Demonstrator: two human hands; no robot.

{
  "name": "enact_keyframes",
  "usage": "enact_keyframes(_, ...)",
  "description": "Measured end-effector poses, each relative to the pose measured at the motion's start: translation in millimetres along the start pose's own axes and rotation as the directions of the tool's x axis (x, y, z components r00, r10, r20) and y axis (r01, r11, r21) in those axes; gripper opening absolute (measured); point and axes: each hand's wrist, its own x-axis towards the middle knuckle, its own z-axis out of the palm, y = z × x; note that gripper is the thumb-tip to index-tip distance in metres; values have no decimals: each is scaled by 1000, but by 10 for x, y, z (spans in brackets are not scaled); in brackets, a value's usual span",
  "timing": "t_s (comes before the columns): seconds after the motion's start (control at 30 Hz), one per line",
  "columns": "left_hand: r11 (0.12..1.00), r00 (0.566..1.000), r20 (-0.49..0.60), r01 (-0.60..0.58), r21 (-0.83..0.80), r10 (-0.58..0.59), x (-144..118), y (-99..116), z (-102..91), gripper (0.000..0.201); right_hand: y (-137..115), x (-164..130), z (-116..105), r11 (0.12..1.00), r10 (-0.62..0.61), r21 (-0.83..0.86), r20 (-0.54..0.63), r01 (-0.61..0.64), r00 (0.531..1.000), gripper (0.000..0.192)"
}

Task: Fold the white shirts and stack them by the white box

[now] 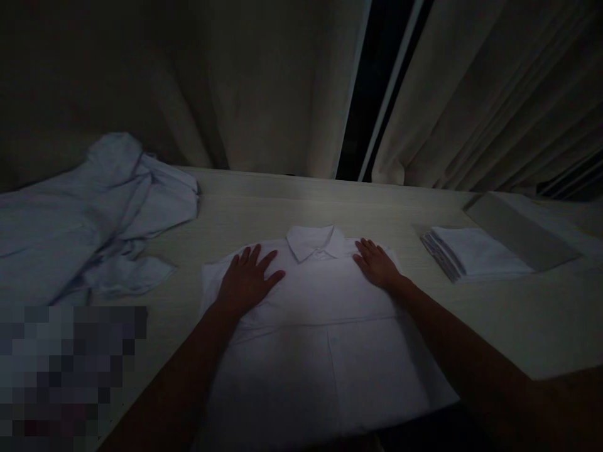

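A white collared shirt (313,295) lies spread on the pale table in front of me, its collar (313,242) pointing away and its lower part reaching the near edge. My left hand (249,279) rests flat on the shirt's left shoulder area, fingers spread. On the right shoulder side, my right hand (375,262) also lies flat with its fingers stretched out. Neither hand grips anything. Creases show in the cloth beside and below my left hand.
Crumpled white clothing (108,213) is heaped at the left. Right of the shirt sits a small stack of folded white cloth (480,251), with a greyish flat panel (522,232) beside it. Curtains (264,81) hang behind the table (264,201). The lower left corner is pixelated.
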Motion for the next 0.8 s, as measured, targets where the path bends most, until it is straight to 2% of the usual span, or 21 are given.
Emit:
enact_keyframes(0.07, 1000, 999, -29, 13, -5, -13, 1, 8, -56, 72, 42, -111, -100, 1000, 28, 3, -39, -28, 999, 65)
enact_keyframes(0.13, 999, 996, -87, 32, 3, -31, -28, 19, -157, 69, 2, -340, -246, 1000, 24, 11, -111, -23, 994, 65)
enact_keyframes(0.2, 999, 990, -137, 36, 19, -33, -115, 39, -294, 63, -85, -721, -357, 1000, 0, 16, -182, 3, 983, 64)
enact_keyframes(0.27, 998, 985, -165, 55, 16, -52, -284, 70, -451, 59, -164, -1223, -365, 1000, -1, 22, -235, 6, 972, 61)
enact_keyframes(0.37, 989, 965, -217, 138, -51, -146, -704, 139, -669, 57, -185, -1974, -179, 974, 223, 120, -337, -193, 915, 61)
enact_keyframes(0.43, 972, 937, -261, 211, -105, -231, -1078, 200, -769, 56, -152, -2317, -30, 950, 310, 154, -340, -272, 888, 57)
enact_keyframes(0.5, 952, 909, -283, 279, -127, -304, -1488, 265, -813, 53, -117, -2500, 41, 952, 304, 146, -319, -270, 898, 49)
enact_keyframes(0.57, 932, 891, -276, 336, -134, -360, -1887, 323, -796, 52, -100, -2589, 14, 953, 300, 154, -327, -262, 896, 44)
enact_keyframes(0.63, 884, 852, -238, 439, -159, -466, -2235, 365, -739, 52, -105, -2677, -58, 932, 357, 207, -376, -298, 855, 43)
enact_keyframes(0.7, 826, 809, -189, 514, -231, -556, -2516, 395, -674, 51, -131, -2818, -101, 896, 436, 287, -426, -339, 793, 41)
enact_keyframes(0.8, 762, 774, -109, 573, -302, -624, -2815, 436, -616, 46, -194, -3096, -48, 854, 507, 379, -451, -356, 734, 30)
